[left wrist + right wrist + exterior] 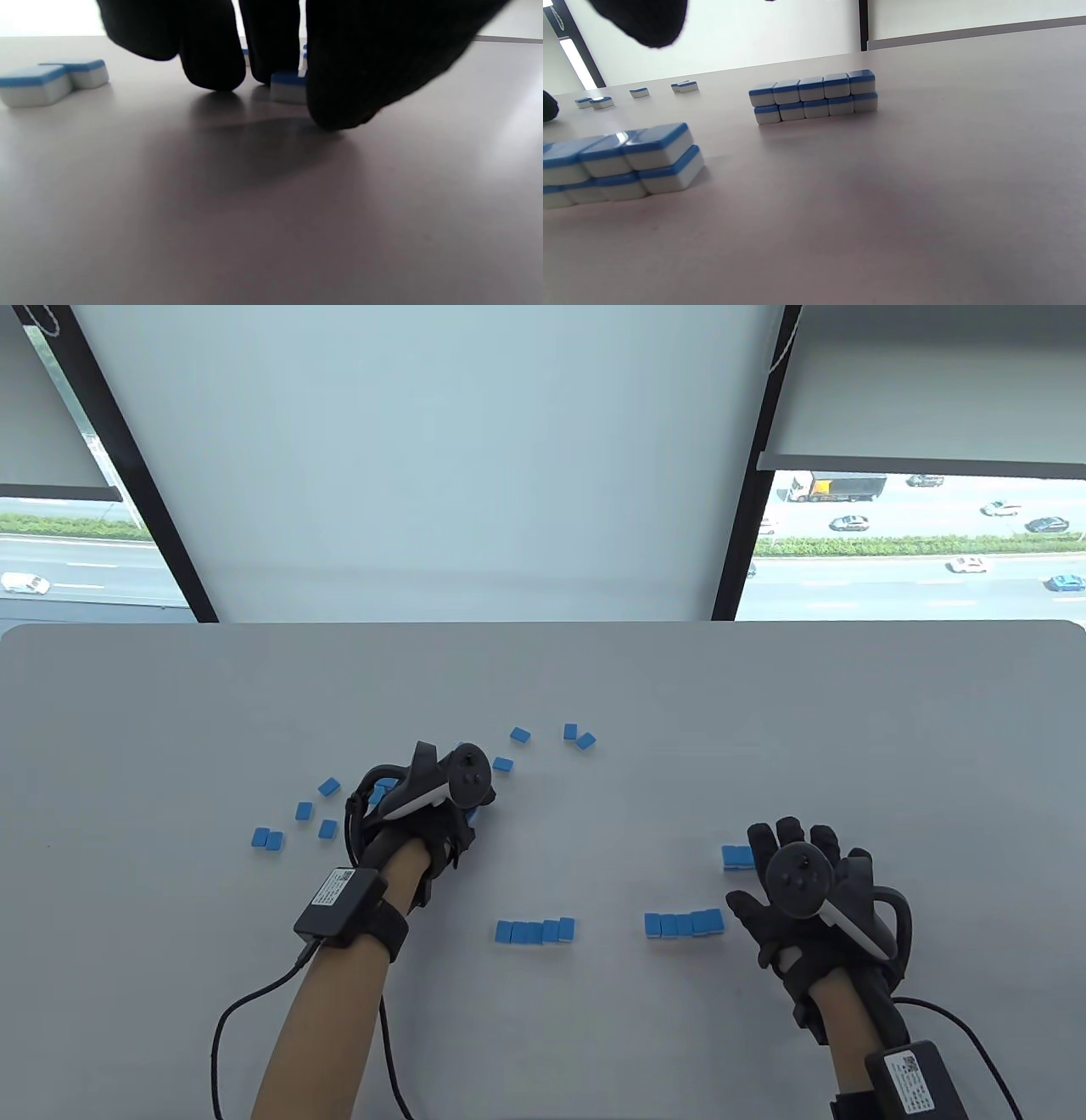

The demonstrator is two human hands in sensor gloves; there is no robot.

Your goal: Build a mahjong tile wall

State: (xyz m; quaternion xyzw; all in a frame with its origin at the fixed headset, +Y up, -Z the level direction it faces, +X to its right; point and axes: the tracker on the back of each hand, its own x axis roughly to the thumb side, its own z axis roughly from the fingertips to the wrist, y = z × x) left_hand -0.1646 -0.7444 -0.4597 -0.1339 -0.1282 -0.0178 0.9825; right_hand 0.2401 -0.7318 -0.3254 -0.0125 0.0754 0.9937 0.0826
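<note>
You have 2 two-tier, 5-tile walls [535, 931] [684, 923] built near the table [764, 712] front; loose tiles [305, 812] remain, your left hand [420, 806] curling onto one, your right hand [797, 891] spread and holding nothing.

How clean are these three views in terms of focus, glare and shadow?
Table view: sharp and evenly lit, tiles by the left hand crisp. Left wrist view: gloved fingers are dark and blurred, casting a soft shadow on the table; window strip above is blown out. Right wrist view: far stacked wall is fairly sharp, near stack softer with a glare spot.
</note>
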